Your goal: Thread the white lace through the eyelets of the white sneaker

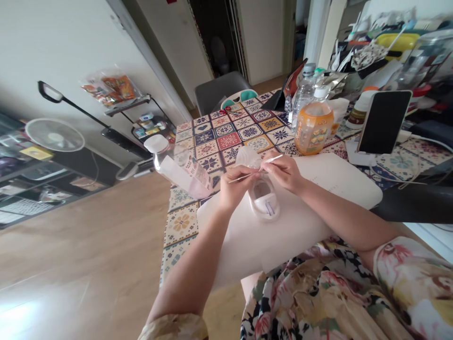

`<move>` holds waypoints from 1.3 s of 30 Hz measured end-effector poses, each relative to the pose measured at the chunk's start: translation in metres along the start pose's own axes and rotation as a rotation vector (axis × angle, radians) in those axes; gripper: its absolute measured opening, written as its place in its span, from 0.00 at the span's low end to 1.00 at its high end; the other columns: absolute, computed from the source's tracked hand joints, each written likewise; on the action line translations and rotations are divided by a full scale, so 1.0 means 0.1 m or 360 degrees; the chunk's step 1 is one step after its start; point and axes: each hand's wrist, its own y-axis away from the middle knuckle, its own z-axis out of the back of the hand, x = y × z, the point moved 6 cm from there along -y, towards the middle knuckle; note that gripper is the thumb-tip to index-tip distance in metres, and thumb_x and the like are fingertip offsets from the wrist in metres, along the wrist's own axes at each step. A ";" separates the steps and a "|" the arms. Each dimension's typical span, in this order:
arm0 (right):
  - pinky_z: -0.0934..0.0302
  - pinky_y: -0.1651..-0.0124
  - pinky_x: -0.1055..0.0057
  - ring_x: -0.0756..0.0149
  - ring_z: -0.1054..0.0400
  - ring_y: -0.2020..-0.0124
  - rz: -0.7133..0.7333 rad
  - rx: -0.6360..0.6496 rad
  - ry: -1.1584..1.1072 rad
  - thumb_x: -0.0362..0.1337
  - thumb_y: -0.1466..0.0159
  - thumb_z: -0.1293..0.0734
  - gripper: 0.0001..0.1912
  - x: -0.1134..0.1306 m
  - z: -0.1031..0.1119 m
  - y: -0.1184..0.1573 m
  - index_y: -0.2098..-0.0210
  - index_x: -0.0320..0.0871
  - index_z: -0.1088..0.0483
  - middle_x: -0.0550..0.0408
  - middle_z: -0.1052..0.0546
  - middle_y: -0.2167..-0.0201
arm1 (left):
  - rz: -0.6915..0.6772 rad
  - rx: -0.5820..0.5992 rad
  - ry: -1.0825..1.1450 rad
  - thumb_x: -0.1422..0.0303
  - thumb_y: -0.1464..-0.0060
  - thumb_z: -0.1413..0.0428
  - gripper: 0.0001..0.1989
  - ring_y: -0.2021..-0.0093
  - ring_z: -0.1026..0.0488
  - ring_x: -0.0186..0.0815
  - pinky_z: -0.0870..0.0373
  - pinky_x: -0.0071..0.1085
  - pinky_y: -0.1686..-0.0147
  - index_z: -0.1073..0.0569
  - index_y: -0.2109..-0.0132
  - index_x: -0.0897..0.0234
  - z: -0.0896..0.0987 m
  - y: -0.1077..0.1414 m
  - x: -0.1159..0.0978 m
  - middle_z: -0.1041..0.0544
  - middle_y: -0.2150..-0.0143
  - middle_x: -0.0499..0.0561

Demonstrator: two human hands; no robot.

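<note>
My left hand point(235, 186) is closed in a pinch around a thin white stick point(236, 180), which points out to the left. Close beside it, my right hand point(283, 173) pinches another thin white stick point(275, 158), slanting up to the right. The fingertips of both hands meet or nearly meet, and the inner ends of the sticks are hidden there. Both sticks look like cotton swabs, but the tips are too small to be sure. Just below the hands, a clear plastic container point(268, 206) with a white label rests on a white mat point(244, 245). Crumpled translucent plastic point(247, 156) lies behind the fingers.
On the patterned tablecloth point(226, 127), a large bottle with pink contents point(184, 172) leans at left. An orange-labelled bottle point(314, 125), a clear bottle point(307, 87) and a propped phone point(384, 122) stand at right. Clutter fills the far right. A grey chair point(221, 89) is opposite.
</note>
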 end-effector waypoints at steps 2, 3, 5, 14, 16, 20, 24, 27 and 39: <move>0.39 0.63 0.67 0.67 0.34 0.70 -0.0082 -0.0082 -0.0019 0.45 0.31 0.41 0.20 -0.03 0.04 0.00 0.76 0.43 0.32 0.54 0.28 0.76 | 0.0026 0.0023 -0.0069 0.64 0.60 0.31 0.10 0.75 0.29 0.30 0.32 0.26 0.73 0.21 0.72 0.65 -0.02 0.01 -0.03 0.22 0.74 0.49; 0.39 0.63 0.67 0.67 0.34 0.70 -0.0155 -0.0111 -0.0033 0.46 0.31 0.41 0.20 -0.06 0.05 0.00 0.76 0.43 0.33 0.55 0.28 0.76 | 0.0036 0.0031 -0.0095 0.64 0.60 0.31 0.10 0.74 0.28 0.30 0.32 0.27 0.72 0.21 0.73 0.65 -0.02 0.01 -0.04 0.22 0.74 0.49; 0.41 0.67 0.70 0.69 0.37 0.73 -0.0332 -0.0121 -0.0098 0.48 0.34 0.37 0.18 -0.15 0.05 0.00 0.74 0.44 0.34 0.57 0.30 0.76 | 0.0047 0.0041 -0.0121 0.64 0.58 0.32 0.09 0.74 0.28 0.31 0.32 0.28 0.71 0.21 0.72 0.64 -0.02 0.02 -0.04 0.23 0.74 0.49; 0.41 0.65 0.70 0.66 0.34 0.66 -0.0293 0.0310 -0.0098 0.38 0.36 0.36 0.06 -0.16 -0.12 -0.02 0.64 0.43 0.30 0.53 0.27 0.66 | -0.0092 -0.0079 -0.0055 0.63 0.55 0.33 0.10 0.70 0.29 0.30 0.33 0.27 0.69 0.23 0.70 0.63 0.08 -0.02 0.00 0.25 0.72 0.48; 0.41 0.63 0.70 0.65 0.34 0.64 -0.0222 0.0348 -0.0054 0.35 0.37 0.36 0.03 -0.15 -0.13 -0.03 0.66 0.43 0.30 0.53 0.27 0.66 | -0.0165 -0.0073 -0.0060 0.64 0.55 0.33 0.09 0.68 0.29 0.30 0.32 0.27 0.66 0.24 0.69 0.63 0.08 -0.03 -0.03 0.25 0.70 0.48; 0.43 0.67 0.72 0.68 0.37 0.69 -0.0244 0.0309 -0.0017 0.36 0.38 0.34 0.04 -0.18 -0.15 -0.02 0.68 0.43 0.33 0.55 0.30 0.70 | -0.0059 -0.0115 -0.0031 0.62 0.54 0.33 0.11 0.71 0.30 0.29 0.34 0.26 0.69 0.25 0.69 0.65 0.09 -0.03 0.00 0.25 0.72 0.47; 0.44 0.71 0.73 0.69 0.37 0.71 -0.0272 0.0166 0.0063 0.41 0.39 0.31 0.10 -0.20 -0.12 0.02 0.63 0.45 0.33 0.56 0.29 0.70 | 0.0080 -0.0204 0.0083 0.62 0.58 0.31 0.14 0.74 0.30 0.28 0.34 0.25 0.71 0.26 0.71 0.65 0.09 -0.03 0.05 0.25 0.75 0.46; 0.41 0.66 0.71 0.66 0.34 0.66 -0.0030 0.0146 0.0197 0.43 0.36 0.32 0.08 -0.10 -0.11 0.03 0.61 0.46 0.31 0.54 0.27 0.67 | 0.0154 -0.0202 0.0198 0.62 0.62 0.30 0.16 0.74 0.29 0.28 0.33 0.25 0.69 0.27 0.72 0.65 0.08 -0.04 0.10 0.24 0.75 0.46; 0.44 0.70 0.71 0.70 0.40 0.75 0.0068 0.0199 0.0203 0.38 0.35 0.35 0.06 -0.06 -0.09 0.04 0.59 0.45 0.28 0.54 0.24 0.67 | 0.0285 -0.0088 0.0391 0.61 0.62 0.30 0.17 0.78 0.30 0.26 0.36 0.23 0.77 0.29 0.71 0.65 0.04 -0.05 0.16 0.24 0.77 0.44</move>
